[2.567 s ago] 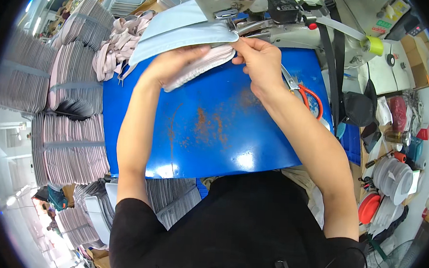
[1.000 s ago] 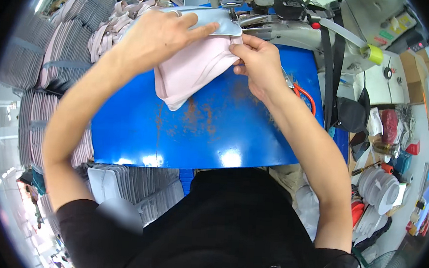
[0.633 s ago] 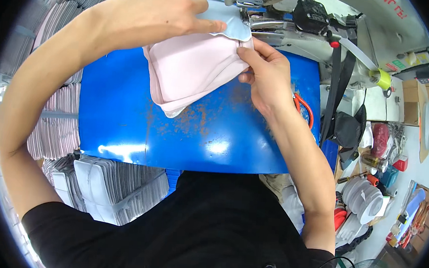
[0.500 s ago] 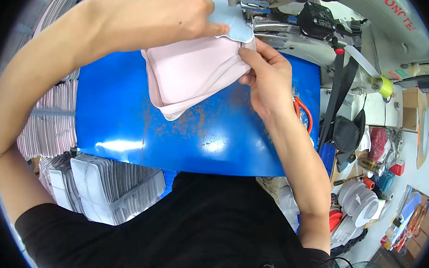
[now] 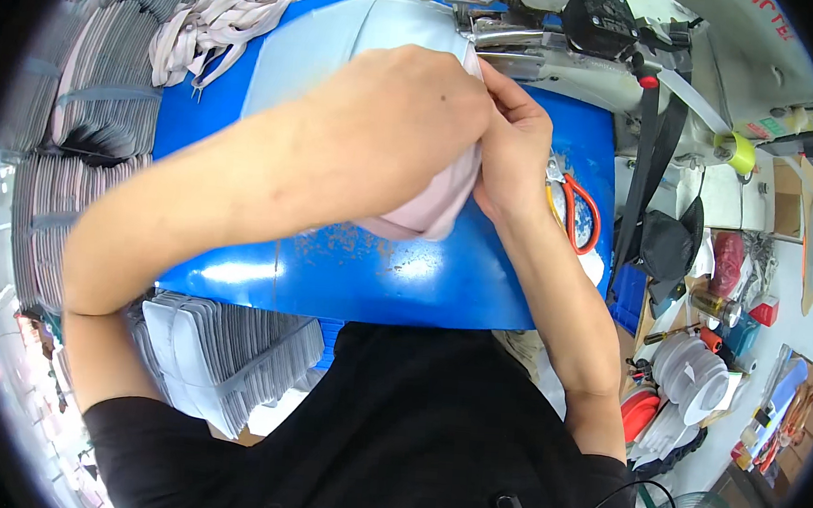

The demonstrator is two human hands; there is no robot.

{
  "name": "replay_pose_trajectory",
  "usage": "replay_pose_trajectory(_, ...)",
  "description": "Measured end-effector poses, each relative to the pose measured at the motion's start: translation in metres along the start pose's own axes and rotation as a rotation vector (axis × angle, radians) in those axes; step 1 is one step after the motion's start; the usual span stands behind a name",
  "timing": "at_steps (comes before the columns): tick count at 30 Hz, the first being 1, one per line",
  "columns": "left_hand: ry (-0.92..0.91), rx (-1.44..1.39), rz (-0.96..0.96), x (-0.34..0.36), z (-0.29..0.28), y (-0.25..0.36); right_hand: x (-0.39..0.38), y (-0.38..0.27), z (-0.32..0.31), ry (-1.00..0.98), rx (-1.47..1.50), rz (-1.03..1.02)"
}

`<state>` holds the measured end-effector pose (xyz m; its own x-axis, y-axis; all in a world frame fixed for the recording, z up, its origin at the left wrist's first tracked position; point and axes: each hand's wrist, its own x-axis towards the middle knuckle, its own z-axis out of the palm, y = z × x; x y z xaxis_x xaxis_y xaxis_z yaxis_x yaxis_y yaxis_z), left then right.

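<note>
My left hand [image 5: 424, 115] reaches across the pink fabric piece [image 5: 423, 208], back upward and knuckles bent, hiding much of it; its fingertips are out of sight. Beside it, my right hand [image 5: 516, 140] pinches the pink piece's edge near the sewing machine's working end. A pale blue panel [image 5: 336, 40] lies beyond both hands, against the machine [image 5: 512, 51]. Red-handled scissors [image 5: 584, 218] rest on the blue table top [image 5: 321, 277], just right of my right hand.
Banded stacks of panels [image 5: 100, 96] stand at the left, more [image 5: 223, 364] below the table's near edge. Pale straps [image 5: 216, 19] pile at the back left. Black straps [image 5: 659, 232] hang at the right, where tools, white discs [image 5: 687, 378] and cardboard [image 5: 787, 198] crowd a side surface.
My left hand has swept down and rightward over the pink piece, uncovering more blue panel and straps. The pink piece's visible part has shifted right. My right hand still grips its edge.
</note>
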<state>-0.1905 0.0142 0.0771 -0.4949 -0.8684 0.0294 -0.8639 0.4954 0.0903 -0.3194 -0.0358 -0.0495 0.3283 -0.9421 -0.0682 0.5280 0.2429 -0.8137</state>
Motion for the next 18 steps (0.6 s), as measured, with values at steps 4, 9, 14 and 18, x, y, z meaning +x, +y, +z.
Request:
replay_pose_trajectory(4, 0.177, -0.124, -0.147, 0.014, 0.025, 0.015, -0.017, -0.001, -0.014, -0.035, -0.064, 0.025)
replay_pose_trajectory(9, 0.292, -0.398, -0.343, 0.025, 0.04, 0.015, -0.032, 0.002, -0.031, -0.075, -0.336, -0.094)
replay_pose_trajectory(14, 0.57, -0.168, -0.264, -0.031, 0.061, 0.063, -0.069, -0.012, -0.04, -0.059, -0.603, -0.16)
replay_pose_trajectory(18, 0.709, -0.068, 0.032, -0.038, 0.086, 0.046, -0.08, -0.026, -0.035, -0.057, -0.417, 0.07)
